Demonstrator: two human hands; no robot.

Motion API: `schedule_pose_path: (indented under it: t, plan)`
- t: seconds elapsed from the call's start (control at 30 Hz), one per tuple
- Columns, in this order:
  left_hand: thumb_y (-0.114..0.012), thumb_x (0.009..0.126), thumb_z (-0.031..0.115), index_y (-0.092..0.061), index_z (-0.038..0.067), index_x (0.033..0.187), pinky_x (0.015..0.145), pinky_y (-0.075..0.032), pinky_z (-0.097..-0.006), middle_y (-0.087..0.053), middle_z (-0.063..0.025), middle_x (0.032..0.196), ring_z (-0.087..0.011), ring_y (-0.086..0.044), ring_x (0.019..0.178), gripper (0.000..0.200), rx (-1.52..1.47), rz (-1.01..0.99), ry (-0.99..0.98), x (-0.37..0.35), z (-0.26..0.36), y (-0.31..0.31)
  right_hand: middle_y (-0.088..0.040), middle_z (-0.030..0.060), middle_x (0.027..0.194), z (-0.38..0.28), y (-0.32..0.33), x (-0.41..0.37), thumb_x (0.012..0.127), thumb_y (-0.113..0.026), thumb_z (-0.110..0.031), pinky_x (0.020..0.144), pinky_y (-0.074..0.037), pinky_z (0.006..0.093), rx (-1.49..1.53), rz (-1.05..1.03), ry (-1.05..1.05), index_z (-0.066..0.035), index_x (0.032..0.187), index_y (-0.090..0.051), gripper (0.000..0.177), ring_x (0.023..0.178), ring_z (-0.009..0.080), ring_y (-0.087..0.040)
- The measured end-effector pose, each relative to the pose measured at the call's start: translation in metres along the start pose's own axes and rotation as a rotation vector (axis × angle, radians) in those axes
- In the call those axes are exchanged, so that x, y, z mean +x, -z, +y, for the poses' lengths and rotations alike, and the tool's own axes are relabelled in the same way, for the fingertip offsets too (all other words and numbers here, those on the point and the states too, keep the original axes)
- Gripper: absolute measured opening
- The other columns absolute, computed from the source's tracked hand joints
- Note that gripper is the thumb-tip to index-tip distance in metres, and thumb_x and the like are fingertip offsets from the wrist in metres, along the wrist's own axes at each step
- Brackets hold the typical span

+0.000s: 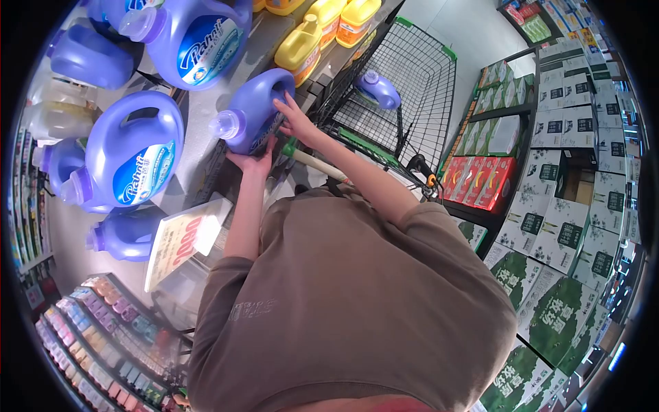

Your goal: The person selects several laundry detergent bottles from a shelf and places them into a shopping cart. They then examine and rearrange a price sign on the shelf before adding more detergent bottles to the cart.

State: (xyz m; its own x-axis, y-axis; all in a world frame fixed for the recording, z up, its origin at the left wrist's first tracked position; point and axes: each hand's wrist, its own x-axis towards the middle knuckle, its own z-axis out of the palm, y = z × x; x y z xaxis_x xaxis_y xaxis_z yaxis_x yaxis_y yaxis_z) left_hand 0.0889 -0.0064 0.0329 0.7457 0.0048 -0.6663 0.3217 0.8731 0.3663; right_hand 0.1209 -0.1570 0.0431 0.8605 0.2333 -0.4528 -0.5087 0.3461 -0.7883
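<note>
Between my two hands is a purple laundry detergent bottle (255, 110), tilted, with its clear-capped top pointing left. My left hand (255, 159) supports it from the near side, palm against the label side, which is mostly hidden. Around its right end, close to the handle, curl the fingers of my right hand (296, 118). Left of it, a similar large bottle (130, 154) with a blue label stands on the display, and another purple bottle (199, 44) stands farther back. One more purple detergent bottle (379, 90) lies in the wire shopping cart (425, 65).
Yellow jugs (300, 48) line the display's far side. A price sign (180, 242) stands by my left forearm. The cart's green-and-white handle (319, 163) is close to my right forearm. Stacked cartons (549, 213) and red boxes (478, 184) fill the right side.
</note>
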Motion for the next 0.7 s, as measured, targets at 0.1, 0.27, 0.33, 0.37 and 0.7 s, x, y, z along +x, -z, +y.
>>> schedule_pose_path:
  t: [0.1, 0.27, 0.33, 0.37, 0.7]
  plan:
    - [-0.031, 0.084, 0.067, -0.03, 0.017, 0.141, 0.099, -0.041, -0.0476, -0.035, -0.0225, 0.135, -0.037, -0.047, 0.115, 0.076, -0.091, 0.239, 0.043, -0.014, -0.014, 0.007, -0.037, 0.0078, 0.145, 0.007, 0.036, -0.012, 0.088, -0.062, -0.041, 0.099, -0.04, 0.0364, 0.023, 0.044, 0.025, -0.018, 0.148, -0.02, 0.077, 0.126, 0.0201, -0.044]
    - [-0.048, 0.09, 0.048, -0.04, 0.009, 0.128, 0.086, -0.045, -0.0378, -0.051, -0.0151, 0.109, -0.0253, -0.054, 0.093, 0.055, 0.465, 0.217, -0.29, -0.039, -0.06, 0.051, -0.065, 0.0121, 0.11, 0.016, 0.139, -0.05, 0.092, -0.056, -0.024, 0.087, -0.051, 0.0307, 0.05, 0.173, 0.049, -0.002, 0.114, -0.059, 0.031, 0.099, 0.0194, -0.064]
    - [-0.057, 0.088, 0.033, -0.05, 0.009, 0.115, 0.08, -0.044, -0.0359, -0.053, -0.0116, 0.099, -0.0232, -0.052, 0.086, 0.037, 1.043, -0.009, -0.562, -0.055, -0.069, 0.032, -0.065, 0.0135, 0.11, 0.028, 0.179, -0.062, 0.092, -0.056, -0.023, 0.085, -0.052, 0.0305, 0.074, 0.251, 0.033, -0.001, 0.113, -0.059, 0.03, 0.096, 0.0197, -0.065]
    - [-0.057, 0.088, 0.033, -0.05, 0.009, 0.115, 0.08, -0.044, -0.0359, -0.053, -0.0116, 0.099, -0.0232, -0.052, 0.086, 0.037, 1.049, -0.004, -0.552, -0.055, -0.07, 0.019, -0.065, 0.0131, 0.108, 0.037, 0.199, -0.064, 0.092, -0.056, -0.023, 0.081, -0.053, 0.0295, 0.06, 0.35, -0.006, -0.001, 0.112, -0.059, 0.03, 0.093, 0.0191, -0.065]
    - [-0.062, 0.079, 0.031, -0.054, 0.014, 0.125, 0.104, -0.036, -0.0427, -0.05, -0.0101, 0.128, -0.0279, -0.045, 0.124, 0.05, 2.177, -1.009, -0.985, -0.003, -0.093, -0.035, -0.065, 0.0051, 0.093, 0.133, 0.326, -0.05, 0.087, -0.061, -0.024, 0.057, -0.049, 0.0259, -0.049, 0.699, -0.354, -0.003, 0.103, -0.059, 0.026, 0.073, 0.0144, -0.063]
